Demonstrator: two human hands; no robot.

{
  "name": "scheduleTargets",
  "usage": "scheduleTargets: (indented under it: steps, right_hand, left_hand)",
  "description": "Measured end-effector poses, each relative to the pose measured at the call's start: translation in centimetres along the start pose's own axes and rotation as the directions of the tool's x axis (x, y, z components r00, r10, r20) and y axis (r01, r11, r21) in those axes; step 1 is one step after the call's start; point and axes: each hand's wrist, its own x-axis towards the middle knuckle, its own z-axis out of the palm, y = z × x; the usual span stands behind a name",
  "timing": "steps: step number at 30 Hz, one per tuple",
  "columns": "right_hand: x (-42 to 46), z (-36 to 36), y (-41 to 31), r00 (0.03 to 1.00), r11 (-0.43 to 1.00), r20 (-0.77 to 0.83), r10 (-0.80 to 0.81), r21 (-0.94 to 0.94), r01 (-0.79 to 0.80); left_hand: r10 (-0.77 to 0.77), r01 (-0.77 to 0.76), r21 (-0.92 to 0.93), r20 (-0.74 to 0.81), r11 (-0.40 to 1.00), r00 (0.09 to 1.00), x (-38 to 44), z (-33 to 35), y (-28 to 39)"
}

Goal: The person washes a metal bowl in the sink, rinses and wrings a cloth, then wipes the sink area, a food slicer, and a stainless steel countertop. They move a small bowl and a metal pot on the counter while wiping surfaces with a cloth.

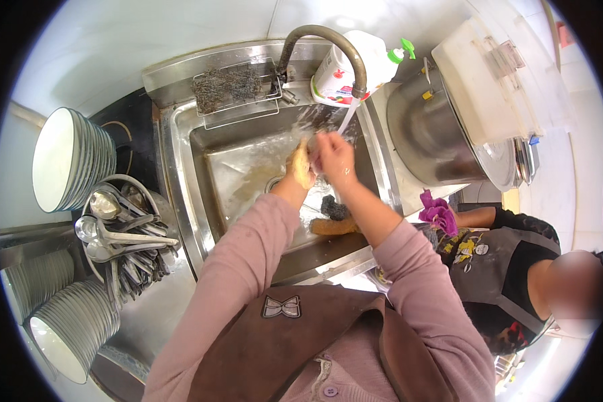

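Note:
My left hand (300, 168) is over the stainless steel sink (231, 156), with something yellowish, a sponge or cloth, against it. Close beside it, my right hand (335, 158) is blurred, its fingers bent toward the left one. Something pinkish shows between the two hands, too blurred to name. Water runs from the curved metal faucet (325, 31) just behind them. Under my right forearm, a dark scouring pad (333, 207) and a brown-orange sponge or cloth (331, 226) lie in the sink.
A wire rack (241, 116) holds scouring pads behind the sink, near a white pump jug (326, 75). Stacked bowls (55, 161) and a container of ladles and utensils (130, 236) stand left. A large metal pot (422, 135) stands right; below it, a co-worker holds a purple cloth (438, 213).

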Motion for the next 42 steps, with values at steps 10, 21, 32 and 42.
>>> scheduleTargets:
  steps: [10,21,32,42]
  right_hand:
    - [1.4,-1.2,2.2,0.990,0.828,-0.131,0.052,-0.549,-0.116]
    - [0.5,-0.6,3.0,0.990,0.917,-0.087,0.110,-0.374,-0.135]
    - [4.6,-5.2,3.8,0.933,0.838,-0.021,0.359,0.448,-0.312]
    - [4.7,-5.6,0.3,0.937,0.750,0.301,0.178,0.575,-0.327]
  left_hand:
    - [-0.130,0.106,0.116,0.222,0.988,0.966,-0.2,0.9,-2.1]
    - [-0.122,0.118,0.123,0.025,0.985,0.992,3.3,-1.4,-3.8]
    - [-0.116,0.116,0.215,-0.010,0.970,0.993,-3.1,2.3,1.5]
    - [0.052,-0.031,0.251,-0.075,0.968,0.996,-0.7,-4.5,0.0]
